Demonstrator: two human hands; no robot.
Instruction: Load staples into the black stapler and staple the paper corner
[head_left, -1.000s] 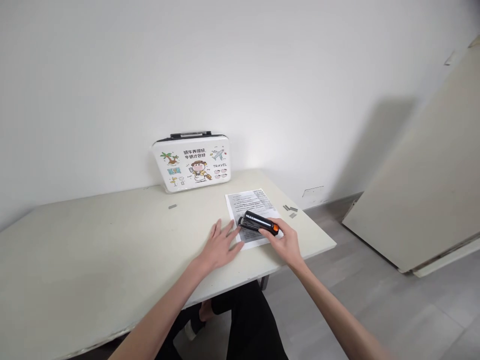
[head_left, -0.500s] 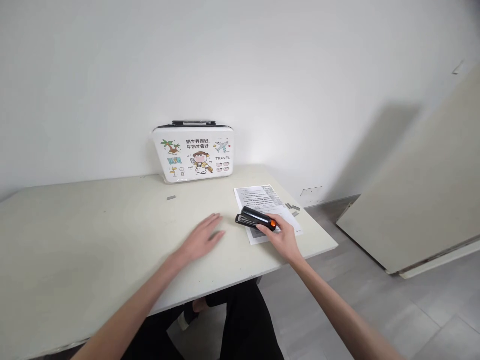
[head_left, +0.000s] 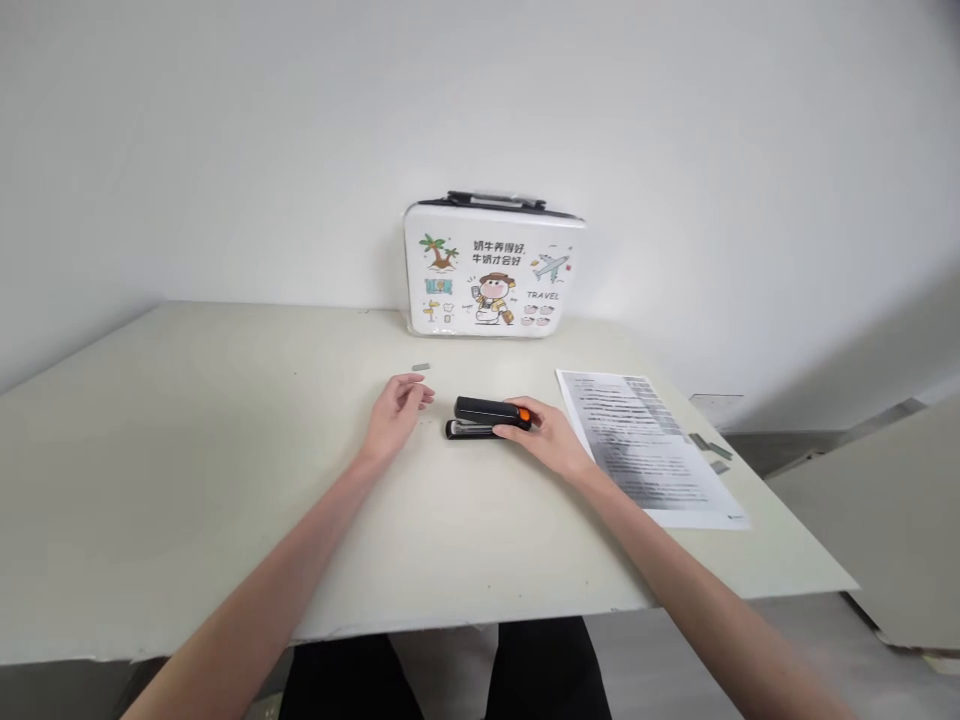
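Gripping the back end of a black stapler (head_left: pixel 487 418), the right hand (head_left: pixel 551 437) has its thumb along the near side and its fingers wrapped around the far side, close to an orange block set into the plastic. The stapler lies crosswise over the middle of the table (head_left: pixel 225 480), its nose pointing left. It is long and narrow, with a rounded upper arm raised at a slant above the base, so that a bright metallic channel shows in the wedge-shaped gap between them.

Left of that nose, and apart from it, is the left hand (head_left: pixel 394 412), its fingers loosely bent and the thumb close beside them, with a narrow space between; whether it touches the tabletop I cannot tell. Just beyond its fingertips lies a small, flat grey strip (head_left: pixel 421 367) with straight edges.

To the right, a rectangular printed sheet (head_left: pixel 637 430) lies flat, thin and matt, with smudgy grey shading behind its lines of text; the right forearm crosses its near left part. Several more grey strips (head_left: pixel 720 451) lie in a loose cluster by its right edge.

At the far side, a white case (head_left: pixel 491 270) stands upright near the smooth, pale wall (head_left: pixel 300 120), glossy and round-cornered, with a black handle and cartoon pictures.
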